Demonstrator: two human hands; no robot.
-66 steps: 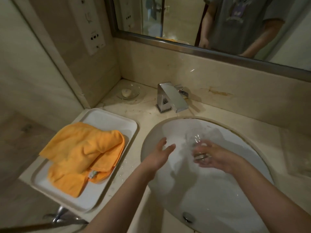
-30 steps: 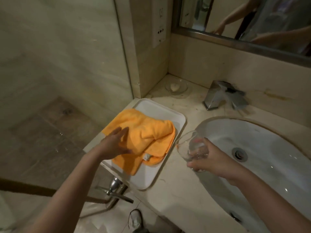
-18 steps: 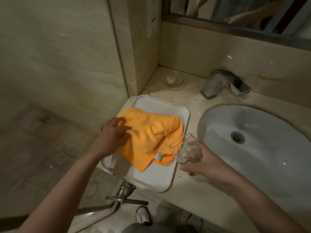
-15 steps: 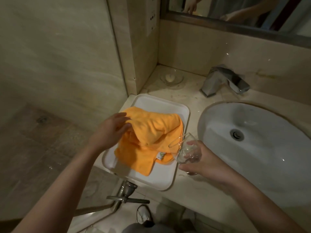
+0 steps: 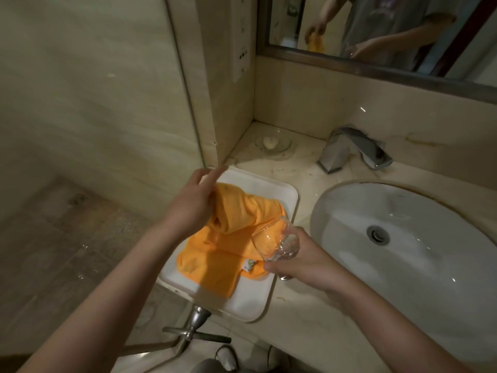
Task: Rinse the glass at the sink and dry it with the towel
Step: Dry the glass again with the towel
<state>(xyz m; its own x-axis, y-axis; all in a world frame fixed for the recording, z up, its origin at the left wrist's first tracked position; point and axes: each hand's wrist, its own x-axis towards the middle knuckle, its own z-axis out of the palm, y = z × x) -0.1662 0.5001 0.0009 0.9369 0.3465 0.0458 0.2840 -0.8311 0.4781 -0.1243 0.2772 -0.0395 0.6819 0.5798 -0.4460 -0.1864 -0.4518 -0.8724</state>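
So my left hand (image 5: pixel 193 203) is bunching up the orange towel (image 5: pixel 228 249) off its white tray (image 5: pixel 282 195), and my right hand (image 5: pixel 298 259) grips the glass (image 5: pixel 274 242), tilted over the tray's edge. Wet glass is probably slippery and breakable, so I'd hold low and stuff the soft towel inside. Sink (image 5: pixel 403 265) looks drained.

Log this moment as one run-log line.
step: fetch towel | left hand: lifting orange towel off white tray | right hand: holding glass tilted
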